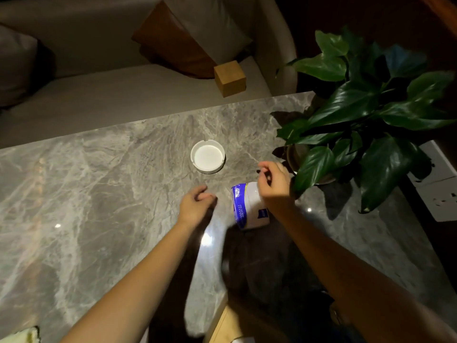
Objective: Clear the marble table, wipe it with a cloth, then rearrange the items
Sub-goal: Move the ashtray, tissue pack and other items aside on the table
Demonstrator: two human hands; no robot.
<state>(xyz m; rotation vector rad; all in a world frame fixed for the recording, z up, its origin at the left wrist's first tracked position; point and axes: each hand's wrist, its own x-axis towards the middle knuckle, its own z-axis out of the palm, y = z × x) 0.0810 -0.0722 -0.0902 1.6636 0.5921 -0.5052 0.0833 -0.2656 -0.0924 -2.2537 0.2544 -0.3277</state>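
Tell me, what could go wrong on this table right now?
The right hand hovers beside the plant, so a leaf might get bumped. The tissue pack under that hand could get knocked toward the white ashtray. The left hand holds nothing.

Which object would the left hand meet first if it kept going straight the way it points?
Probably the ashtray: the left hand points up the table toward it, with bare marble between. Height is unclear.
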